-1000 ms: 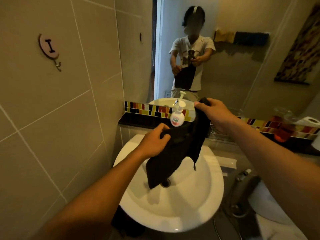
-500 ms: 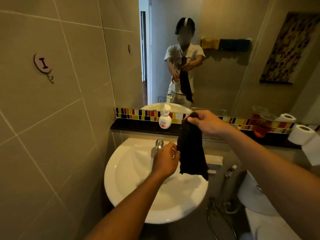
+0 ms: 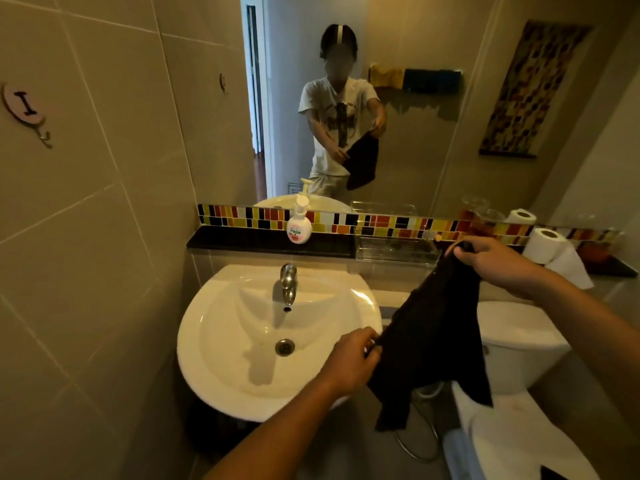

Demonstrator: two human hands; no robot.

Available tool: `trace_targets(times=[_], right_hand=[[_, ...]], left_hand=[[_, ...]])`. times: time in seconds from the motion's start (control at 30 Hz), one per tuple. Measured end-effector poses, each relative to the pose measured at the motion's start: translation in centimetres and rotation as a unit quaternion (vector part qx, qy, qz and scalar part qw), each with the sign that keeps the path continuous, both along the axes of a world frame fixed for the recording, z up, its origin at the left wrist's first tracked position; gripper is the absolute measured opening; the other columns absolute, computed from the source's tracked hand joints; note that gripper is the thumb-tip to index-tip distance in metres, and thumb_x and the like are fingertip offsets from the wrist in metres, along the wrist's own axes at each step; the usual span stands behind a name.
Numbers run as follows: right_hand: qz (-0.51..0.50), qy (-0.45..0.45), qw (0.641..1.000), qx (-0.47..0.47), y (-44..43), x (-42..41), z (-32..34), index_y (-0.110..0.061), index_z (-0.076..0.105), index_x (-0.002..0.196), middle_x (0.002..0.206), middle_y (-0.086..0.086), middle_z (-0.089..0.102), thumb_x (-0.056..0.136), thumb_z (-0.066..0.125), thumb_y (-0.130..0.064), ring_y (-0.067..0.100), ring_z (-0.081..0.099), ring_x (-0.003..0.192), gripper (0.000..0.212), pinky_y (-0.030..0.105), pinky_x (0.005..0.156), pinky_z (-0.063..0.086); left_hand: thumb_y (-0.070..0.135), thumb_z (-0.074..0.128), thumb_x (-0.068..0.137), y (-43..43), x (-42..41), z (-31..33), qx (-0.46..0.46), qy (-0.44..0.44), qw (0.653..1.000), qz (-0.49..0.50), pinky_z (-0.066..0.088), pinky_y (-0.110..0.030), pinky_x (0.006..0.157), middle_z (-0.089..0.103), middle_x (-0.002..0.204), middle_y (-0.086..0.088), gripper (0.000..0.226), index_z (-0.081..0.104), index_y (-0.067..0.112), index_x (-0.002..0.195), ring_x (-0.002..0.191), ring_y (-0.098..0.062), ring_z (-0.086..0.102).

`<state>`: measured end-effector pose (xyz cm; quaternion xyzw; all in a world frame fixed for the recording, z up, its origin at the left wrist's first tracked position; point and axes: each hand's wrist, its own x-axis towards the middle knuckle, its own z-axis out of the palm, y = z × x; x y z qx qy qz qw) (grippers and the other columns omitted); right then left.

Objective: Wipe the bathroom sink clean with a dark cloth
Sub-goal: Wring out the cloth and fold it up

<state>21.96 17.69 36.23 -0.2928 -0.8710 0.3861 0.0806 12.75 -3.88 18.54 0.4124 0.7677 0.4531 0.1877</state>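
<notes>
From the head view, your right hand (image 3: 498,263) pinched the top corner of the dark cloth (image 3: 433,337), and your left hand (image 3: 353,362) gripped its lower left edge. The cloth hung stretched between them, just right of the white sink (image 3: 221,341), in front of the toilet (image 3: 516,344). The tap (image 3: 288,284) stood over the basin.

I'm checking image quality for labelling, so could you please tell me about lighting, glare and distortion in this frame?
Head view: dim, warm yellowish light; bright glare streaks on the sink rim; the faucet casts a soft shadow into the basin; wide-angle bending curves the wall tiles; the dark cloth shows almost no texture.
</notes>
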Motion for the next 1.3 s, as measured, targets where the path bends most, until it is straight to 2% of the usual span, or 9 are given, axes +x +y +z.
trace_targets(times=[0.1,0.23,0.33,0.43,0.6,0.83,0.97,1.07,1.3], right_hand=[[-0.036,-0.003,0.999,-0.01,1.0,1.7,-1.6,-0.013,0.064,0.1,0.1,0.012,0.06,0.1,0.042,-0.018,0.025,0.055,0.095,0.022,0.038,0.081,0.039],[-0.058,0.001,0.998,-0.016,0.3,2.4,-4.0,-0.011,0.059,0.093,0.093,0.011,0.059,0.101,0.042,-0.018,0.023,0.055,0.086,0.02,0.034,0.067,0.04],[-0.074,0.025,0.996,-0.034,-1.0,1.6,-6.6,-0.013,0.06,0.101,0.099,0.009,0.062,0.1,0.043,-0.02,0.025,0.057,0.095,0.018,0.037,0.079,0.045],[-0.072,0.05,0.995,-0.056,-2.0,-0.1,-9.3,-0.011,0.065,0.106,0.105,0.014,0.066,0.099,0.047,-0.02,0.031,0.06,0.103,0.022,0.041,0.088,0.046],[-0.086,0.065,0.981,-0.159,-5.3,-4.3,-11.9,-0.012,0.067,0.103,0.102,0.012,0.067,0.097,0.049,-0.022,0.033,0.062,0.103,0.021,0.05,0.092,0.051],[-0.073,0.082,0.93,-0.35,-12.0,-8.3,-12.1,-0.001,0.059,0.11,0.108,0.016,0.064,0.098,0.047,-0.016,0.028,0.062,0.1,0.022,0.033,0.07,0.055],[0.036,0.082,0.947,-0.308,-16.1,-9.7,-12.1,-0.006,0.069,0.099,0.104,0.015,0.07,0.098,0.048,-0.02,0.025,0.066,0.096,0.026,0.033,0.074,0.057],[0.072,0.089,0.968,-0.222,-18.1,-10.4,-13.1,-0.018,0.075,0.093,0.098,0.006,0.074,0.093,0.054,-0.03,0.023,0.068,0.094,0.024,0.045,0.087,0.056],[0.133,0.074,0.942,-0.3,-19.7,-10.6,-13.2,-0.026,0.072,0.1,0.102,0.005,0.074,0.093,0.057,-0.026,0.019,0.071,0.094,0.016,0.039,0.091,0.055]], left_hand=[[0.024,0.051,0.095,-2.1,-1.9,-1.0,-0.074,0.025,0.997,0.003,0.052,-0.026,0.076,0.065,0.093,-0.002,0.015,0.063,0.018,0.1,0.083,-0.012,0.061],[0.022,0.053,0.094,-4.6,-5.0,0.3,-0.09,-0.008,0.994,0.06,0.044,-0.019,0.063,0.059,0.071,0.006,0.013,0.063,0.018,0.086,0.07,-0.013,0.059],[0.02,0.054,0.094,-6.3,-7.2,1.9,-0.046,-0.055,0.989,0.131,0.049,-0.035,0.071,0.062,0.072,-0.003,0.018,0.066,0.011,0.084,0.073,-0.022,0.058],[0.017,0.05,0.097,-8.3,-8.7,3.9,-0.016,-0.124,0.974,0.188,0.051,-0.028,0.069,0.065,0.088,-0.01,0.018,0.066,0.009,0.099,0.076,-0.019,0.06],[0.014,0.051,0.094,-10.5,-9.7,6.4,0.045,-0.274,0.907,0.316,0.054,-0.029,0.061,0.064,0.091,-0.016,0.015,0.062,0.008,0.086,0.077,-0.023,0.062],[0.019,0.048,0.094,-11.0,-8.7,6.3,0.048,-0.366,0.848,0.38,0.055,-0.033,0.06,0.06,0.078,-0.012,0.015,0.056,0.007,0.092,0.063,-0.02,0.059],[0.022,0.052,0.094,-10.0,-7.6,6.0,0.022,-0.365,0.864,0.347,0.059,-0.032,0.061,0.068,0.08,-0.013,0.02,0.061,0.004,0.097,0.067,-0.021,0.067],[0.023,0.051,0.096,-9.2,-6.9,5.9,-0.001,-0.339,0.894,0.293,0.059,-0.03,0.068,0.072,0.094,-0.015,0.023,0.064,0.005,0.103,0.075,-0.022,0.07],[0.015,0.047,0.096,-9.4,-7.5,5.9,0.003,-0.233,0.917,0.325,0.055,-0.029,0.066,0.069,0.08,-0.014,0.023,0.066,0.003,0.093,0.064,-0.02,0.067]])
